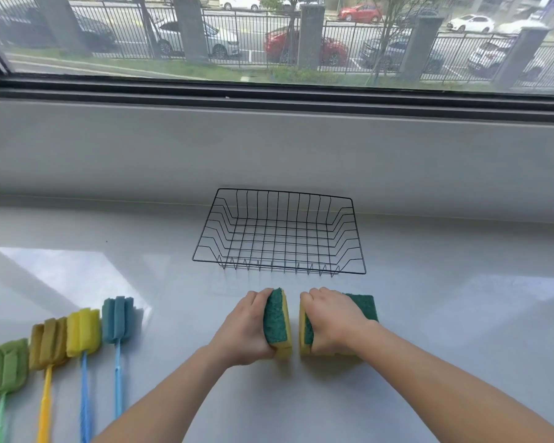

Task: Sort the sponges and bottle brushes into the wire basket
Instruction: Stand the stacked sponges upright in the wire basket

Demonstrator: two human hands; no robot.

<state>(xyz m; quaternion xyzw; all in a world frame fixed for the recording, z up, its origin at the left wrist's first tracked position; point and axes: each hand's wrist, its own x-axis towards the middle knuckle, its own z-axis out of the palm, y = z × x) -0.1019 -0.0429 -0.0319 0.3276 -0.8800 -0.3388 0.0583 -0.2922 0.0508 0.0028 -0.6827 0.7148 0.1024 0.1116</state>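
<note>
Being readied, seemingly, for the empty wire basket (278, 266) by the counter's (445, 314) back edge, one sponge (276, 318) is gripped edgewise by the left hand (246, 327), another sponge (305, 334) by the right hand (333, 318).

Setting: indoor room, street-facing. Evidence: glossy grey countertop (429, 314) below wide window (109, 36); railing fence (253, 36), parked cars (330, 49) outside.

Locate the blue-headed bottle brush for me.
Head view, lower left: the blue-headed bottle brush lies on the counter, rightmost in the row, beside the yellow-headed brush.
</note>
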